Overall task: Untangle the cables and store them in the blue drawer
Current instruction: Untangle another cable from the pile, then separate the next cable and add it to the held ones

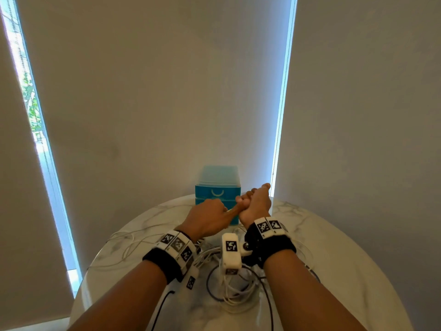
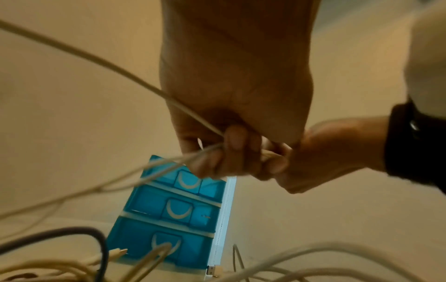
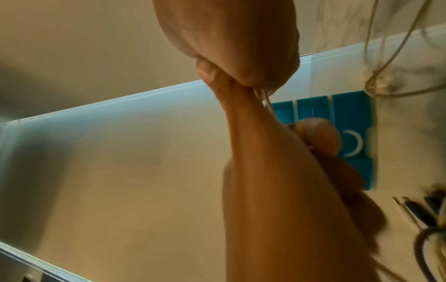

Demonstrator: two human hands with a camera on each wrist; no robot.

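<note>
My left hand and right hand are raised together in front of the blue drawer unit, which has three shut drawers. In the left wrist view the left hand curls its fingers round white cables that stretch away to the left. The right hand pinches a thin white cable between thumb and fingers. A tangle of white and black cables lies on the table below my wrists.
The round white marble table stands against a wall with drawn blinds. A black cable and a USB plug lie near the drawer unit's foot. More white cable spreads over the left of the table.
</note>
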